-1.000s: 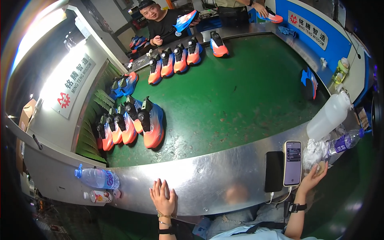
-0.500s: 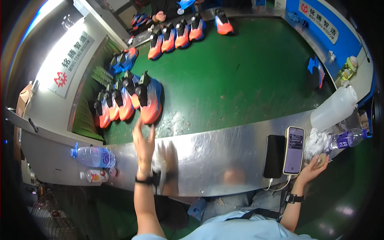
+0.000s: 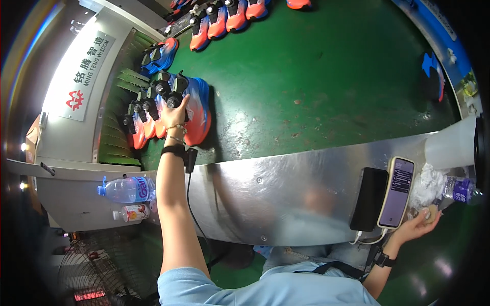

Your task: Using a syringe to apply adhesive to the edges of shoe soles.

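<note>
My left hand (image 3: 172, 116) reaches to the near shoe (image 3: 199, 120) of a group at the left side of the green table. The fingers curl round the black part at the top of that orange, white and blue shoe; its far side is hidden. More orange and blue shoes (image 3: 138, 133) with black inserts stand close beside it. At the right edge, my right hand (image 3: 417, 224) pinches a small tan pad (image 3: 432, 213) next to crumpled white tissue (image 3: 427, 187).
Two phones (image 3: 368, 199) with white cables lie on the metal ledge (image 3: 286, 204). Bottles (image 3: 127, 189) lie at the left, with a purple-labelled bottle (image 3: 459, 190) and a white jug (image 3: 451, 145) at the right. Shoes (image 3: 217, 23) line the far side; a blue upper (image 3: 433, 71) lies far right.
My left hand has moved forward from the ledge onto the near shoe and closed round its top. The right hand stays by the tissue with the tan pad. The whole view has shifted.
</note>
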Action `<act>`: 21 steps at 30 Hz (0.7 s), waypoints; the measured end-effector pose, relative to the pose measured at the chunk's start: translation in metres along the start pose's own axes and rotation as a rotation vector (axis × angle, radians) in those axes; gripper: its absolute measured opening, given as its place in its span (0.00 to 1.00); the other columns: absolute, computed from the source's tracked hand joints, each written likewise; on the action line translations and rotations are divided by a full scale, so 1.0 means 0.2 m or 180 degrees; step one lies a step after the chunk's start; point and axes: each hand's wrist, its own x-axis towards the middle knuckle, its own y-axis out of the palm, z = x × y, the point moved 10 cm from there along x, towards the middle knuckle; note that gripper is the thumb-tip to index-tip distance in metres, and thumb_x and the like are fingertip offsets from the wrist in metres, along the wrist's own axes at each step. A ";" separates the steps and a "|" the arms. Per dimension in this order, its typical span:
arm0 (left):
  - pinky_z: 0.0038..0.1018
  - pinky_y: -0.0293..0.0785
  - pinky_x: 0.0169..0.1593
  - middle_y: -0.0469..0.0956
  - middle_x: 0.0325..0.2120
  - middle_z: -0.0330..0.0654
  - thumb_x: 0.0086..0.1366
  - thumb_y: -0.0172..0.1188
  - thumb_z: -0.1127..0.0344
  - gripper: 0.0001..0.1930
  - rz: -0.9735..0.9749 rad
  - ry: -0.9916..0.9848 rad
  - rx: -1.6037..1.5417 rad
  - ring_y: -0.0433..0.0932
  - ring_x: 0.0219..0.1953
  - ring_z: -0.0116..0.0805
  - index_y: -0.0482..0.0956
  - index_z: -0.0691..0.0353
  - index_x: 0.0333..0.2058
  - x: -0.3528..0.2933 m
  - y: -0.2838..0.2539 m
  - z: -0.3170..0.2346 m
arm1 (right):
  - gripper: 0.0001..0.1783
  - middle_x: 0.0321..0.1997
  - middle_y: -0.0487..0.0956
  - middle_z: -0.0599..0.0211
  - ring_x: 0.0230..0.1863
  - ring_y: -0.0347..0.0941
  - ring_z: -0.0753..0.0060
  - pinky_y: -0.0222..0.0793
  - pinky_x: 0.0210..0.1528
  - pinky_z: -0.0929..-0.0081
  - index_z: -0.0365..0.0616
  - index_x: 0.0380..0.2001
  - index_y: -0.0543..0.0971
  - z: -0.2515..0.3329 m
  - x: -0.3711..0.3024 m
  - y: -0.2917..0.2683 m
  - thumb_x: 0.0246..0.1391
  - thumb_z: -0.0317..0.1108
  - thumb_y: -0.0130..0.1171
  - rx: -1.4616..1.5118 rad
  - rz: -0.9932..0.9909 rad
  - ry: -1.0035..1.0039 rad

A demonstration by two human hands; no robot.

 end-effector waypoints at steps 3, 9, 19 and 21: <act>0.21 0.70 0.33 0.78 0.26 0.37 0.51 0.65 0.61 0.14 0.0297 -0.0255 -0.1605 0.74 0.28 0.23 0.78 0.66 0.30 -0.28 -0.06 -0.17 | 0.24 0.60 0.57 0.49 0.59 0.58 0.57 0.56 0.60 0.66 0.34 0.54 0.58 -0.03 0.01 -0.02 0.55 0.24 0.48 0.0056 0.0001 0.0009; 0.18 0.67 0.35 0.75 0.29 0.34 0.57 0.59 0.70 0.08 0.1290 -0.0561 -0.3754 0.71 0.30 0.21 0.76 0.67 0.33 -0.84 -0.12 -0.47 | 0.24 0.58 0.60 0.50 0.56 0.61 0.59 0.59 0.58 0.68 0.34 0.54 0.59 -0.03 0.02 -0.03 0.55 0.27 0.50 -0.0080 -0.0048 0.0069; 0.14 0.61 0.27 0.72 0.21 0.30 0.54 0.61 0.72 0.07 0.1632 -0.0276 -0.4331 0.66 0.22 0.16 0.74 0.64 0.32 -1.16 -0.46 -0.81 | 0.25 0.57 0.59 0.50 0.55 0.60 0.60 0.59 0.56 0.68 0.34 0.54 0.58 0.03 0.00 0.00 0.54 0.29 0.52 -0.0054 0.0013 -0.0014; 0.14 0.60 0.26 0.72 0.20 0.30 0.54 0.62 0.70 0.06 0.1577 0.0052 -0.4134 0.65 0.21 0.16 0.75 0.64 0.30 -1.16 -0.54 -0.85 | 0.25 0.56 0.60 0.50 0.54 0.61 0.60 0.59 0.56 0.69 0.34 0.53 0.60 0.03 -0.01 0.00 0.54 0.31 0.53 -0.0091 0.0003 -0.0045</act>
